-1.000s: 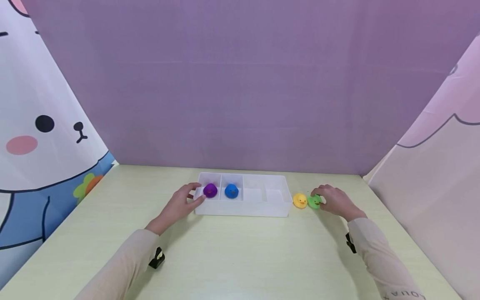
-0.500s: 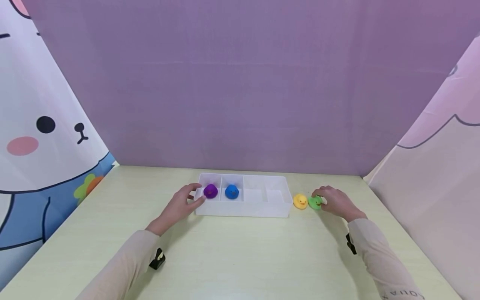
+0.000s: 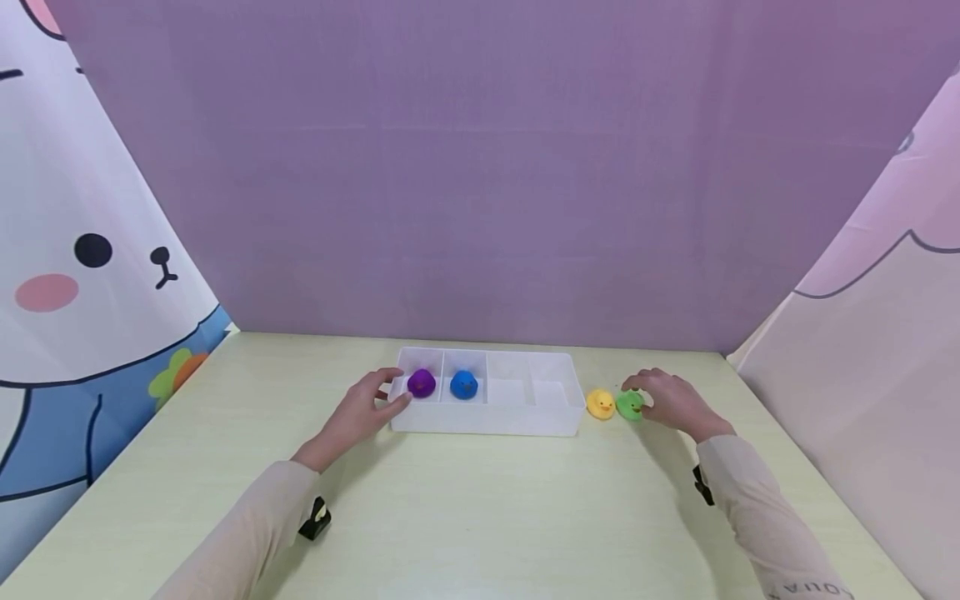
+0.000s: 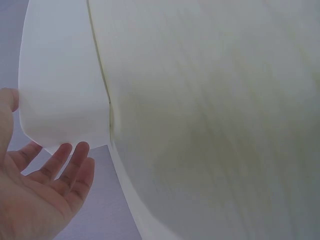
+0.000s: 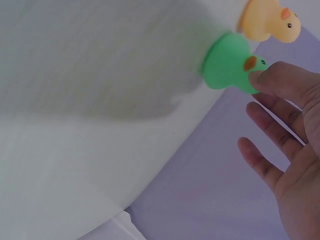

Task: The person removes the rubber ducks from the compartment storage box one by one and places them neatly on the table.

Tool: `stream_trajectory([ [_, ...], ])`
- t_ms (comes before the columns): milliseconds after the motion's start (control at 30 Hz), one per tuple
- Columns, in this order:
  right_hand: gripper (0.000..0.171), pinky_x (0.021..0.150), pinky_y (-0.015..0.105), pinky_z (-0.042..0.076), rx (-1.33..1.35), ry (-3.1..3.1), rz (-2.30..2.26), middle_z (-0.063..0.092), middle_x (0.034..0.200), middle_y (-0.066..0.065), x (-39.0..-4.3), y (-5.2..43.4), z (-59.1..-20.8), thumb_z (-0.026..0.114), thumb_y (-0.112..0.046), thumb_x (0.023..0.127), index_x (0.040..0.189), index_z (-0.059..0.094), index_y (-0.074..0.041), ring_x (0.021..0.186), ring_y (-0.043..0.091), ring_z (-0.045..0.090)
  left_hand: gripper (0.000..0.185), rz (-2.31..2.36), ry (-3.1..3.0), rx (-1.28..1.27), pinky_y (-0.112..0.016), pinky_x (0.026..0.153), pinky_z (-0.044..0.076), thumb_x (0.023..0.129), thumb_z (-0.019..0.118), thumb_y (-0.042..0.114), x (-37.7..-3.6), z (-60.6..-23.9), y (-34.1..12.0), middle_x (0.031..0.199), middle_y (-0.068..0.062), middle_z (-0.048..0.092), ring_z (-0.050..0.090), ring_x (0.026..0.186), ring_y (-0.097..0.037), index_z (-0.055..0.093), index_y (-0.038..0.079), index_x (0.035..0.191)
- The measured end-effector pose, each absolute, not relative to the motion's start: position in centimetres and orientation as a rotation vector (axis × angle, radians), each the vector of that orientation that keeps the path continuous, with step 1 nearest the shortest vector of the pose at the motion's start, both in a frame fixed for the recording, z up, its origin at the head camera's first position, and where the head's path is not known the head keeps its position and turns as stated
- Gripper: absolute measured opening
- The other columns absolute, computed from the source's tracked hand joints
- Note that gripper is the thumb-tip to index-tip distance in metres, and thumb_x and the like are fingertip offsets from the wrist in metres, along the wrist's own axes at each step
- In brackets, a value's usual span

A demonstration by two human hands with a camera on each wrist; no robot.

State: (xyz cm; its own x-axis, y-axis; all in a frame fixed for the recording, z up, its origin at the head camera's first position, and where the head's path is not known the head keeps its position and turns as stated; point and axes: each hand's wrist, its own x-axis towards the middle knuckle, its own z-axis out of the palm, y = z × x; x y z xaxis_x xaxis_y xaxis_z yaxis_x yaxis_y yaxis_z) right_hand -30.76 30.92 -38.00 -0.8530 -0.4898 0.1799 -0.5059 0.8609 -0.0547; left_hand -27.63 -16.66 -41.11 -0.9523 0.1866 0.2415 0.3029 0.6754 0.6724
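green duck [image 3: 629, 405] on worktop [image 3: 480, 517] right of centre, right hand [image 3: 675, 402] touching it, fingers spread loosely, yellow duck [image 3: 600, 403] just left, white tray [image 3: 487, 417] mid-frame holding purple duck [image 3: 422, 382] and blue duck [image 3: 463, 383], left hand [image 3: 358, 410] relaxed against tray's left end

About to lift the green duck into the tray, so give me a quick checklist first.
1. Right hand on the green duck: a fingertip touches it; full grip cannot tell.
2. Yellow duck stands beside the green one, close: not ok for a wide grasp.
3. Tray steadied by the left hand at its left end: ok.
4. Two right compartments free: ok.
5. Purple duck and blue duck each seated in own compartment: ok.
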Motion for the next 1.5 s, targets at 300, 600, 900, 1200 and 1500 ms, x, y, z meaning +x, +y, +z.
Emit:
stream_trajectory([
  [300, 0.036, 0.074, 0.044, 0.050, 0.784, -2.860, 0.155, 0.064, 0.102, 0.010, -31.0, 30.2, -36.7, 0.072, 0.000, 0.069, 0.104, 0.065, -0.006, 0.093, 0.029, 0.057, 0.053, -1.142, -2.753, -0.385, -0.036, 0.075, 0.053, 0.088, 0.058, 0.036, -27.6, -40.9, -16.6, 0.130, -0.019, 0.048, 0.058, 0.097, -0.031, 0.045, 0.007, 0.131],
  [600, 0.033, 0.075, 0.043, 0.050, 0.822, -2.784, 0.162, 0.064, 0.102, 0.008, -31.3, 28.5, -36.0, 0.072, -0.003, 0.071, 0.103, 0.066, -0.008, 0.094, 0.028, 0.058, 0.054, -1.144, -2.750, -0.405, -0.036, 0.075, 0.053, 0.088, 0.058, 0.036, -27.4, -40.7, -16.6, 0.130, -0.020, 0.048, 0.058, 0.097, -0.031, 0.045, 0.006, 0.131],
  [900, 0.032, 0.076, 0.041, 0.051, 0.884, -2.747, 0.179, 0.065, 0.104, 0.007, -31.5, 26.3, -35.5, 0.072, -0.006, 0.072, 0.103, 0.066, -0.008, 0.092, 0.025, 0.060, 0.053, -1.138, -2.748, -0.400, -0.036, 0.075, 0.053, 0.088, 0.058, 0.036, -27.5, -40.8, -16.6, 0.129, -0.020, 0.049, 0.058, 0.096, -0.031, 0.045, 0.006, 0.131],
  [1200, 0.031, 0.077, 0.038, 0.052, 0.951, -2.697, 0.169, 0.066, 0.103, 0.004, -31.7, 23.8, -35.3, 0.072, -0.008, 0.073, 0.103, 0.066, -0.009, 0.093, 0.023, 0.061, 0.055, -1.145, -2.747, -0.399, -0.036, 0.075, 0.053, 0.088, 0.059, 0.036, -27.5, -40.9, -16.6, 0.130, -0.020, 0.049, 0.058, 0.096, -0.031, 0.045, 0.005, 0.131],
  [1500, 0.031, 0.080, 0.038, 0.051, 1.011, -2.713, 0.163, 0.066, 0.105, 0.003, -31.6, 20.9, -34.8, 0.072, -0.010, 0.075, 0.106, 0.066, -0.010, 0.096, 0.022, 0.061, 0.055, -1.143, -2.752, -0.394, -0.036, 0.075, 0.053, 0.088, 0.058, 0.038, -27.6, -41.0, -16.6, 0.130, -0.019, 0.049, 0.058, 0.097, -0.030, 0.044, 0.006, 0.131],
])
